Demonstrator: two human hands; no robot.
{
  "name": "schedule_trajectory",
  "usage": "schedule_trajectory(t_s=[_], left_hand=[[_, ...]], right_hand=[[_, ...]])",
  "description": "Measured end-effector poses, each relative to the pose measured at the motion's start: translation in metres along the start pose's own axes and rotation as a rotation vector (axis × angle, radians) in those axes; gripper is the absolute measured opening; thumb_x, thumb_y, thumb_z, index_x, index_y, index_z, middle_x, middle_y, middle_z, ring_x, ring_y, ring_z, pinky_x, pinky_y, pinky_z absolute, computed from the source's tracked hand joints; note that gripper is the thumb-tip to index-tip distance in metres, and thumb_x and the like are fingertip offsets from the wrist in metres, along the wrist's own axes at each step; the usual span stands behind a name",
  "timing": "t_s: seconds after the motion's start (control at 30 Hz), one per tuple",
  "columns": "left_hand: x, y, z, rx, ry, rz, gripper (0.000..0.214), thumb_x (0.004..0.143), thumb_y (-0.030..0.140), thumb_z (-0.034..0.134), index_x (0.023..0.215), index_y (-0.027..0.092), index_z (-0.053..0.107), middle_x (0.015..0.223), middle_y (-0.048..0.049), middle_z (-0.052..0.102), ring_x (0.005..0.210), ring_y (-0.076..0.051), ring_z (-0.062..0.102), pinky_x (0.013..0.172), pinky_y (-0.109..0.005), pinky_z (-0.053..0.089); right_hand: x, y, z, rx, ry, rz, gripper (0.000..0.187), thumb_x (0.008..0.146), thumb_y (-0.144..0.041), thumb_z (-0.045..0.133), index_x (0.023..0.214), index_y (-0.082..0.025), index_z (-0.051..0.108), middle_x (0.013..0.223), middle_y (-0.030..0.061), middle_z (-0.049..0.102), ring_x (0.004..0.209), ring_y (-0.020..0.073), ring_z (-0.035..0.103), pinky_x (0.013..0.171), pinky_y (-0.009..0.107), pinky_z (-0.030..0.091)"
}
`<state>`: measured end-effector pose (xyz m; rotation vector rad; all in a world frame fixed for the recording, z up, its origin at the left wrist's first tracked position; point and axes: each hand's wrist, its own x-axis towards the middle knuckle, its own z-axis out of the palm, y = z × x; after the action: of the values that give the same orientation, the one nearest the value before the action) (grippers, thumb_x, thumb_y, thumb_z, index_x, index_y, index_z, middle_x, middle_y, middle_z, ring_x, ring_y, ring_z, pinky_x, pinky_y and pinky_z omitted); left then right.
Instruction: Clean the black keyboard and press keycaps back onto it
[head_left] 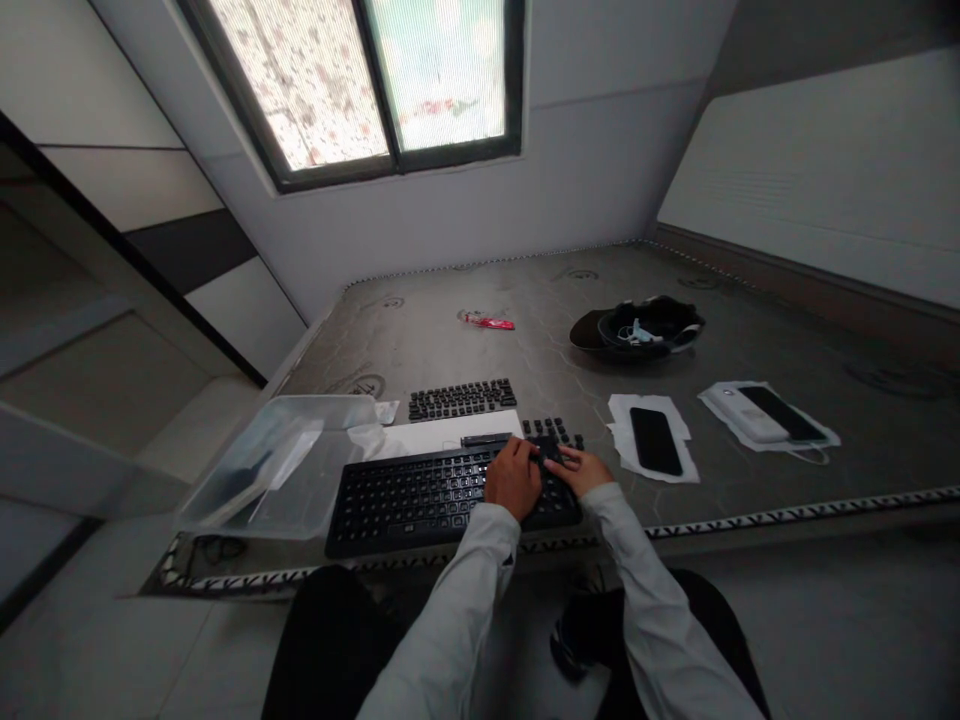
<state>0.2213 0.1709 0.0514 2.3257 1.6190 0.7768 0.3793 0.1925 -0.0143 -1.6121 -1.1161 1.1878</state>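
Keyboard (pixel 420 495) at the near edge of the table (pixel 750 340), box (pixel 285 465) at its left end. Left hand (pixel 514 478) curled over the right-end keys, right hand (pixel 586 470) beside it, fingers together on the keys; grip impossible to tell. Keycaps (pixel 461 399) just behind.

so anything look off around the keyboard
Yes. Loose keycaps lie in rows behind the black keyboard, off the board, with a smaller cluster near the right hand. The left hand rests on the keyboard's right end.
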Motion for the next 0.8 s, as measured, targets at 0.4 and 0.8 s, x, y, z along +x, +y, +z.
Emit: schedule_trajectory(t_s=[0.4,0.8], left_hand=[[0.0,-0.001,0.0,-0.009,0.004,0.011,0.021,0.081,0.013,0.047,0.097,0.023,0.055,0.1,-0.0017,0.056,0.089,-0.015,0.056,0.079,-0.026,0.046],[0.0,0.0,-0.001,-0.003,-0.001,0.015,0.021,0.081,0.013,0.048,0.097,0.022,0.055,0.1,-0.0026,0.056,0.088,-0.015,0.056,0.078,-0.026,0.046]], right_hand=[[0.001,-0.004,-0.001,0.049,-0.021,0.032,0.059,0.055,-0.03,0.081,0.109,-0.012,0.065,0.079,0.0097,0.072,0.083,0.0269,0.068,0.076,0.036,0.056],[-0.005,-0.016,0.001,-0.254,0.029,-0.078,0.047,0.064,-0.023,0.074,0.109,-0.014,0.065,0.091,0.0114,0.072,0.087,0.0256,0.067,0.078,0.036,0.054]])
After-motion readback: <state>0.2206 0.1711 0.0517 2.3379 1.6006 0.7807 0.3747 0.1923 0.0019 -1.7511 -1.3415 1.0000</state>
